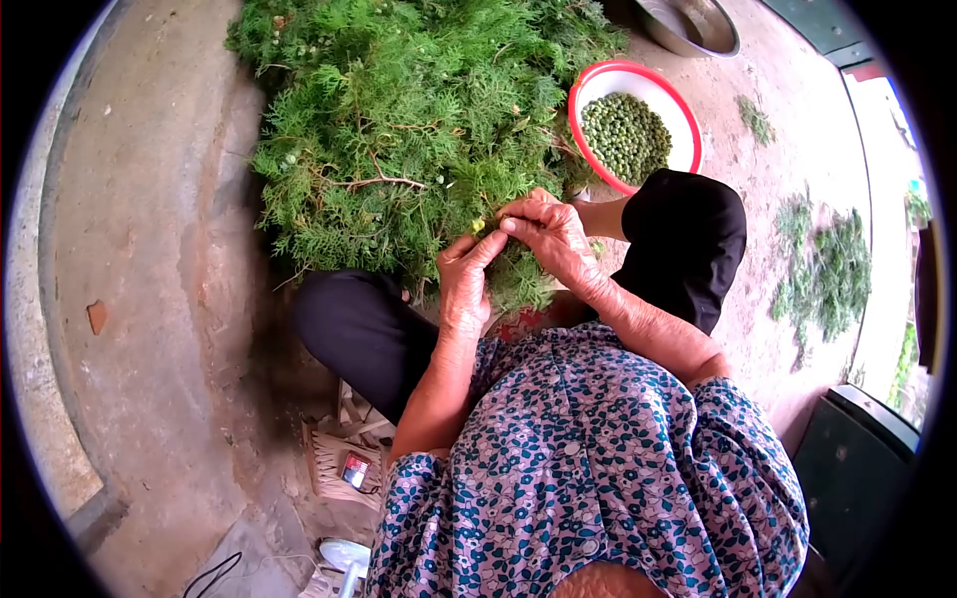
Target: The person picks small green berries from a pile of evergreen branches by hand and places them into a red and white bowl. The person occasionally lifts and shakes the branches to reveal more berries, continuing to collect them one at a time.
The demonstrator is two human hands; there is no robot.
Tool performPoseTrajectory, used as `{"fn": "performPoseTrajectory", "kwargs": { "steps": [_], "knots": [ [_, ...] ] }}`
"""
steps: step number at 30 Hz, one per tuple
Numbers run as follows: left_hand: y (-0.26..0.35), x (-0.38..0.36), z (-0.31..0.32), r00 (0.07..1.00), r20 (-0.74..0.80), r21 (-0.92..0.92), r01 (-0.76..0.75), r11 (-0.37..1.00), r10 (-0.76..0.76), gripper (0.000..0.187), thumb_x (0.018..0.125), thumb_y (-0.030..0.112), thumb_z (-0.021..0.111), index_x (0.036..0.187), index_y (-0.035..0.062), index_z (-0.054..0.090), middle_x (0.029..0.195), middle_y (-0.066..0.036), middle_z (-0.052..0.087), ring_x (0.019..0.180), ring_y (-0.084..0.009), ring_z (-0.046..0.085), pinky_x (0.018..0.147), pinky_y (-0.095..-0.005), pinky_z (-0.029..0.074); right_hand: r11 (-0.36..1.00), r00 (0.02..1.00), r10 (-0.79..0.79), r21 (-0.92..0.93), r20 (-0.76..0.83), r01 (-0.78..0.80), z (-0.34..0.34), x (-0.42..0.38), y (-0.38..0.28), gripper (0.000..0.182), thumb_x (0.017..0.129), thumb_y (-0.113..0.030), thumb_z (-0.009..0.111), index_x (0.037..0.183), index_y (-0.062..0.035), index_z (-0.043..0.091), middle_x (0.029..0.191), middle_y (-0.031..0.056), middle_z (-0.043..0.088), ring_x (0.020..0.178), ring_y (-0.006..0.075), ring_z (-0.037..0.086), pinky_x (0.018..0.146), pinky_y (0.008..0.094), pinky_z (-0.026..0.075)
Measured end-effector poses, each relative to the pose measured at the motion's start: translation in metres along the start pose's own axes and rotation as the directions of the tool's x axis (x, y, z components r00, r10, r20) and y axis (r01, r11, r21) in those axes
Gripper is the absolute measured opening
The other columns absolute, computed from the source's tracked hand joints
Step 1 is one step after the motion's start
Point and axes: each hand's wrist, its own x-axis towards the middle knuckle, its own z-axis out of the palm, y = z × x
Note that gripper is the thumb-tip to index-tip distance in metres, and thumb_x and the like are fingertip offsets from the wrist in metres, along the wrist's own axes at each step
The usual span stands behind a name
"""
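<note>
My left hand (465,277) is closed in a pinch, thumb and forefinger meeting at a small green sprig (478,226) with a yellowish-green tip. Close beside it, my right hand (554,237) pinches at the same sprig from the right; its fingertips hide part of it. Both hands are held over the front edge of a big heap of cut conifer branches (399,120), with feathery green leaves and a few bare brown twigs. Just right of the heap stands a white basin with a red rim (690,110), holding many small round green cones (626,138).
A metal bowl (720,28) stands at the back right. Loose green sprigs (832,264) lie on the concrete floor at right. A brick-red shard (97,317) lies on the left. My bent knees (688,234) flank the heap. Behind my left arm is a straw broom-like bundle (329,463).
</note>
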Motion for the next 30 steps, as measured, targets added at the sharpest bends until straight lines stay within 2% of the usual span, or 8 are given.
{"fn": "performPoseTrajectory", "kwargs": {
  "steps": [2,4,5,18,20,24,28,30],
  "knots": [
    [-0.007,0.002,-0.007,1.000,0.007,-0.010,0.018,1.000,-0.018,0.009,0.071,0.007,0.070,0.073,0.0023,0.064,0.072,0.002,0.058,0.067,-0.0060,0.051,0.065,-0.0216,0.041,0.989,0.997,-0.076,-0.129,0.020,0.078,-0.001,0.001,-0.003,0.014,0.079,-0.012,0.064,0.085,0.0002,0.064,0.072,-0.0005,0.055,0.074,0.0101,0.052,0.068,0.0243,0.042],
    [-0.005,0.001,-0.003,0.999,0.005,-0.036,0.037,0.999,-0.037,0.008,0.071,0.007,0.070,0.072,0.0027,0.063,0.070,0.002,0.058,0.065,-0.0058,0.050,0.063,-0.0214,0.041,0.791,0.895,0.401,0.419,0.196,-0.446,0.001,0.003,-0.006,0.014,0.081,-0.016,0.062,0.084,-0.0026,0.064,0.070,-0.0040,0.055,0.071,0.0074,0.050,0.064,0.0221,0.041],
    [-0.004,0.001,-0.002,0.999,0.005,-0.063,0.055,0.997,-0.054,0.008,0.071,0.007,0.070,0.071,0.0030,0.063,0.069,0.002,0.057,0.064,-0.0055,0.049,0.061,-0.0212,0.041,0.740,0.861,0.428,0.441,0.273,-0.508,-0.003,0.003,-0.007,0.014,0.082,-0.019,0.061,0.085,-0.0059,0.063,0.070,-0.0067,0.055,0.070,0.0048,0.049,0.062,0.0199,0.039],
    [0.000,0.002,-0.009,0.998,0.040,-0.060,0.045,0.997,-0.043,0.014,0.073,0.009,0.067,0.082,-0.0018,0.063,0.078,-0.007,0.064,0.066,-0.0128,0.060,0.063,-0.0255,0.049,0.357,0.900,0.318,0.841,0.299,-0.406,-0.009,-0.001,0.006,0.012,0.086,-0.014,0.051,0.085,-0.0041,0.057,0.081,0.0032,0.058,0.073,0.0150,0.053,0.068,0.0269,0.042],
    [0.004,0.002,-0.010,0.999,0.043,-0.062,0.012,0.998,-0.010,0.013,0.073,0.008,0.067,0.082,-0.0011,0.063,0.078,-0.006,0.064,0.067,-0.0124,0.059,0.063,-0.0251,0.049,0.357,0.896,0.256,0.826,0.363,-0.437,-0.016,-0.002,0.016,0.007,0.084,-0.011,0.052,0.087,-0.0056,0.056,0.078,0.0014,0.057,0.067,0.0130,0.054,0.061,0.0242,0.042],
    [-0.002,0.007,-0.016,0.995,-0.015,-0.002,-0.104,0.995,0.104,0.012,0.073,0.007,0.067,0.081,-0.0002,0.063,0.076,-0.005,0.063,0.068,-0.0109,0.059,0.064,-0.0231,0.048,0.770,0.851,0.433,0.369,0.299,-0.521,-0.019,-0.015,-0.019,0.026,0.082,-0.032,0.061,0.086,-0.0069,0.057,0.068,-0.0054,0.051,0.056,0.0026,0.044,0.049,0.0170,0.036],
    [0.005,0.003,-0.006,0.993,-0.049,-0.024,-0.107,0.994,0.105,0.011,0.071,0.007,0.070,0.079,-0.0002,0.065,0.072,-0.001,0.062,0.065,-0.0066,0.053,0.062,-0.0209,0.041,0.818,0.870,0.377,0.326,0.318,-0.473,-0.007,-0.018,-0.010,0.020,0.082,-0.027,0.062,0.087,-0.0082,0.058,0.066,-0.0081,0.048,0.057,0.0007,0.041,0.048,0.0157,0.034],
    [0.006,-0.001,-0.004,0.995,-0.005,-0.026,-0.098,0.995,0.098,0.012,0.071,0.007,0.070,0.080,0.0002,0.066,0.071,0.000,0.061,0.063,-0.0059,0.052,0.060,-0.0201,0.040,0.831,0.934,0.341,0.430,0.109,-0.354,0.001,-0.017,-0.001,0.018,0.082,-0.024,0.062,0.083,-0.0071,0.058,0.067,-0.0075,0.050,0.057,0.0010,0.042,0.049,0.0160,0.035]
  ]
}}
